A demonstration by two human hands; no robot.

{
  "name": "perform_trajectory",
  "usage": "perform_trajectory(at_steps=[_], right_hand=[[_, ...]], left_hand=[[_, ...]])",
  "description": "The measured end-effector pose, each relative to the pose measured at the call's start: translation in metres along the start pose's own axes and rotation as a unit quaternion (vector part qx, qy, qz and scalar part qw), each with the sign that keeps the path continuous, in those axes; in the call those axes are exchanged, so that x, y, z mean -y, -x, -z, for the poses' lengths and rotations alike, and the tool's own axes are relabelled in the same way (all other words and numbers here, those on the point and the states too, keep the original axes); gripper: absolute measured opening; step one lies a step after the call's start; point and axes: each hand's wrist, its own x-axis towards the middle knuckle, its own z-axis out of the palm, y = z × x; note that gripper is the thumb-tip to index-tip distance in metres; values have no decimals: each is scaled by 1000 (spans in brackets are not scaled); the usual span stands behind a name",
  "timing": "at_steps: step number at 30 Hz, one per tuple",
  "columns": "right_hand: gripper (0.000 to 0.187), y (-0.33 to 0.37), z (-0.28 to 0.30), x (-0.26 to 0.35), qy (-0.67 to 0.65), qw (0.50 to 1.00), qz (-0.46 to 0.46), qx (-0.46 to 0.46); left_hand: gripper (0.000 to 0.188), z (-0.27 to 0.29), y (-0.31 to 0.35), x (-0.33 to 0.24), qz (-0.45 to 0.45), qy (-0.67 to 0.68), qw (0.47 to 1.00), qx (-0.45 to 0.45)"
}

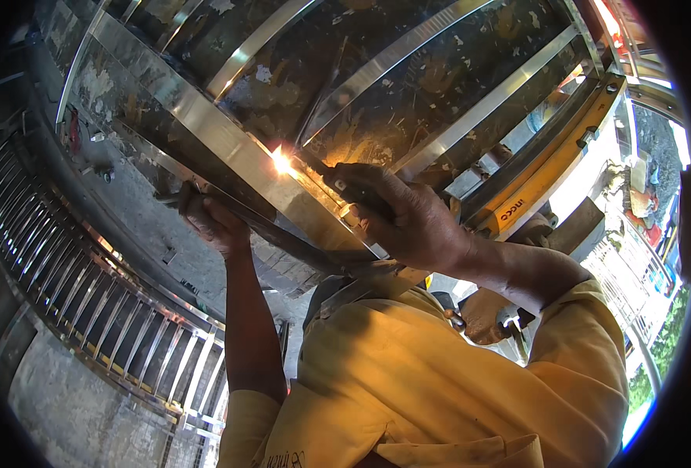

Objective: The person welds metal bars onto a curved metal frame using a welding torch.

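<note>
My right hand (419, 222) is closed around the dark handle of a welding torch (353, 187). A bright arc (281, 161) burns at its tip, against a wide shiny metal bar (197, 117) of a frame. Orange light falls on the metal around the arc. To the left and a little lower, my left hand (214, 222) has its fingers curled around the edge of a dark metal bar (271, 232) running beside the shiny one. Whether a thin rod is also in those fingers cannot be seen.
Several shiny crossbars (408, 58) lie across a stained dark worktop (454, 86). A long yellow tool (548, 175), resembling a spirit level, lies along the right side. At far left stands a barred metal panel (88, 300). The grey floor (197, 269) shows below my left hand.
</note>
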Motion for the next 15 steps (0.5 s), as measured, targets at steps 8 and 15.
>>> perform_trajectory(at_steps=[8, 15], right_hand=[[45, 4, 10, 13, 8, 999, -43, 17], [46, -2, 15, 19, -10, 997, -66, 26]], left_hand=[[20, 0, -2, -5, -20, 5, 1000, -3], [16, -13, 5, 13, 5, 26, 999, -20]])
